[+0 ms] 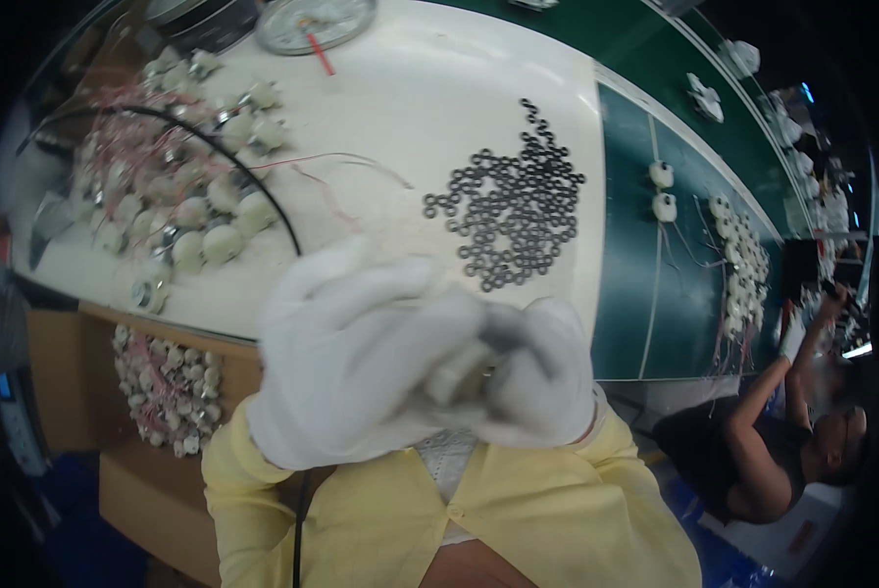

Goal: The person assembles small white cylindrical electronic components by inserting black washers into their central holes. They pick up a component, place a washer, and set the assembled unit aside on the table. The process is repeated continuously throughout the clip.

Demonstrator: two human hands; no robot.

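Note:
White gloves cover both my hands, which meet close to my chest, in front of the table's near edge. My left hand [346, 367] is closed round a small off-white motor part [462, 370], mostly hidden by the fingers. From the other side my right hand [547, 377] grips the same part, its gloved fingertips stained dark grey. Motion blurs the fingers and the part, so its details do not show. Beyond my hands, many small black rings [523, 211] lie spread on the white table [390, 108].
Off-white motors [209, 211] with pink wires are heaped at the left, crossed by a black cable [233, 157]. A cardboard box [170, 490] with more motors stands below. Rows of motors [743, 265] lie on the green surface [626, 294] at right, near another person [753, 451].

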